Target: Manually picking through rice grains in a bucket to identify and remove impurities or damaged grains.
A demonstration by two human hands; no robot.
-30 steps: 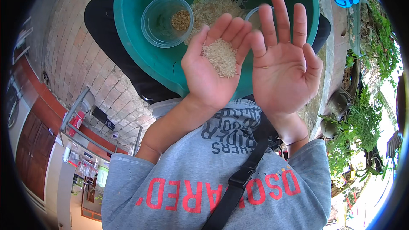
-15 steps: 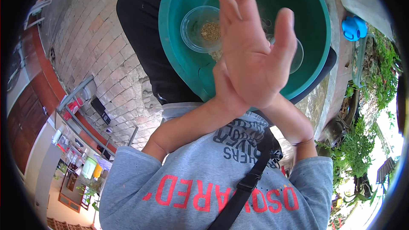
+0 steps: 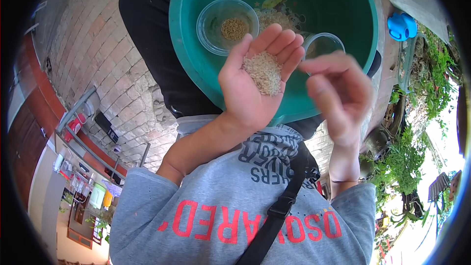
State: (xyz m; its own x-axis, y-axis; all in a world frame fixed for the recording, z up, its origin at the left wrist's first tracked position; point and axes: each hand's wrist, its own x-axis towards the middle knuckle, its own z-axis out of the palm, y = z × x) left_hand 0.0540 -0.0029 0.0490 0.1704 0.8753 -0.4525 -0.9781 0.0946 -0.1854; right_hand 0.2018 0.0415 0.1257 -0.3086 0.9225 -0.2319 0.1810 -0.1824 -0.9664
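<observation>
In the head view, the left hand lies palm up at the centre of the frame, its fingers side by side and slightly curled, cradling a heap of pale rice. The right hand, right of centre, is blurred, its fingers bent; whether they pinch anything I cannot tell. Behind both hands, the green tub fills the upper middle. In it, a clear bowl with brown grains sits upper left of the left hand, whose thumb overlaps its rim. More rice lies on the tub's bottom, partly hidden by the left fingers. The right hand covers the lower edge of a clear container. A dark-trousered leg flanks the tub, brick paving spreads across the upper left, and a blue plastic vessel stands near plants at the right.
</observation>
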